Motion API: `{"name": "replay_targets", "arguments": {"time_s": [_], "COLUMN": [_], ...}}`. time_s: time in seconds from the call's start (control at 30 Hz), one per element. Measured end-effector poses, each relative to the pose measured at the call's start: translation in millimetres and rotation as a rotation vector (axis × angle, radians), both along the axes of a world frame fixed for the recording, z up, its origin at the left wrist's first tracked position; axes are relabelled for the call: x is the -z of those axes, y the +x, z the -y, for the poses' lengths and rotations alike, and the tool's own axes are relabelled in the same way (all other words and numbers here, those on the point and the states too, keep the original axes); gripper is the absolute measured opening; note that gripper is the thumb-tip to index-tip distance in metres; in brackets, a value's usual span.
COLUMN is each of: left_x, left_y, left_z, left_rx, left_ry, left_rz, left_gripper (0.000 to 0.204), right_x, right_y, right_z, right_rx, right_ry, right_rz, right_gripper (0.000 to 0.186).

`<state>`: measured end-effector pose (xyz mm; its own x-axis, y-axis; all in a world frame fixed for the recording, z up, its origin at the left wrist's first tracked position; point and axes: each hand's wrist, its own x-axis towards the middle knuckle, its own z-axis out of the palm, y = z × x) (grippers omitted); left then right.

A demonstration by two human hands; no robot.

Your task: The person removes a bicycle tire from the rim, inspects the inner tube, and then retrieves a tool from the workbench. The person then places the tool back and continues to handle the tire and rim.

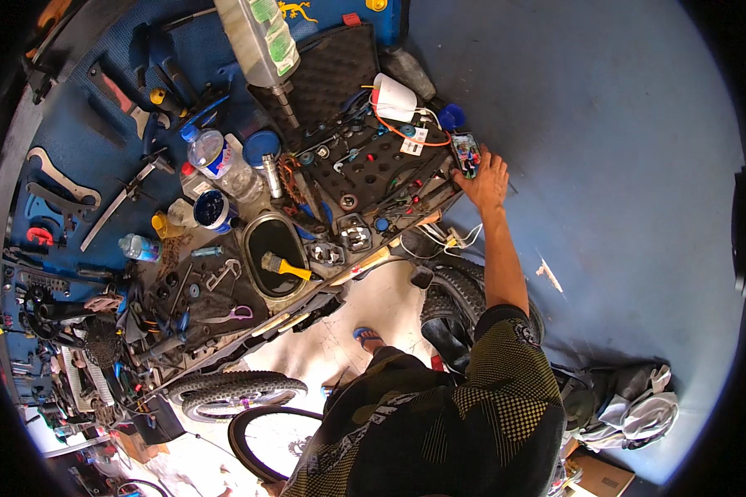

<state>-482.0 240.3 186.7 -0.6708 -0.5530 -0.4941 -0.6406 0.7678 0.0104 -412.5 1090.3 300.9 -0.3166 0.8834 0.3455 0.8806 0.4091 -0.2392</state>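
Observation:
At the far right end of the workbench my right hand [486, 184] is on a mobile phone [466, 151] with a lit, colourful screen. The thumb lies along its near edge and the fingers along its right side. A white cup [395, 98], an orange cable [389, 126] and a blue cap [451, 117] are close to the phone. A white tag [414, 141] rests left of it, over a dark foam tool tray [365, 170]. My left hand is out of sight.
An oval tray [275, 236] of dark liquid holds a yellow-handled brush [286, 266]. Nearby are a plastic bottle [224, 161], a blue-rimmed tub [214, 210] and purple-handled scissors [239, 313]. Bicycle tyres [240, 389] stand below the bench. A blue wall [613, 166] rises on the right.

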Motion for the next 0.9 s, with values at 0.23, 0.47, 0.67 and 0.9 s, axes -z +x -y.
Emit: {"name": "replay_targets", "arguments": {"time_s": [0.23,0.47,0.67,0.9], "left_x": [-55.8,-56.8,-73.3,-20.6], "left_y": [75.9,132.4,157.7,184.4], "left_z": [119.4,185.5,186.9,244.1], "left_rx": [-0.187,-0.249,-0.318,-0.375], "left_ry": [-0.036,-0.255,-0.189,-0.038], "left_rz": [0.007,-0.098,-0.113,-0.109], "left_gripper": [0.055,0.051,0.060,0.037], "right_x": [-34.3,-73.4,-59.8,-72.2], "right_y": [-55.2,-160.0,-205.1,-206.4], "right_z": [57.0,249.9,415.5,632.5], "right_rx": [-0.503,-1.311,-1.694,-2.029], "right_ry": [0.309,0.001,-0.291,-0.364], "right_rz": [-0.257,-0.492,-0.553,-0.492], "right_gripper": [0.075,0.040,0.014,0.012]}}
